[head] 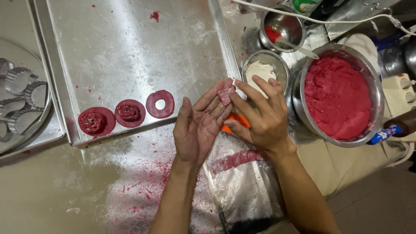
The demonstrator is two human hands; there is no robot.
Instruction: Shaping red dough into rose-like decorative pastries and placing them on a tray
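Left hand [200, 125] lies open, palm up, supporting a small red dough piece [225, 95] at its fingertips, pinched by the right hand [260, 118]; risk judged: soft dough tears or drops onto the desk [65, 190].

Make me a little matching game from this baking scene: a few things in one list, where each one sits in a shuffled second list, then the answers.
Things:
1. small piece of red dough
2. large steel bowl of red dough
3. ring-shaped red dough piece
4. small bowl of white flour

Places:
A. on the metal tray, beside two rose-shaped pieces
B. at the far right of the table
C. between the left hand and right hand
D. just beyond the fingertips, left of the big bowl

Pairs: 1-C, 2-B, 3-A, 4-D
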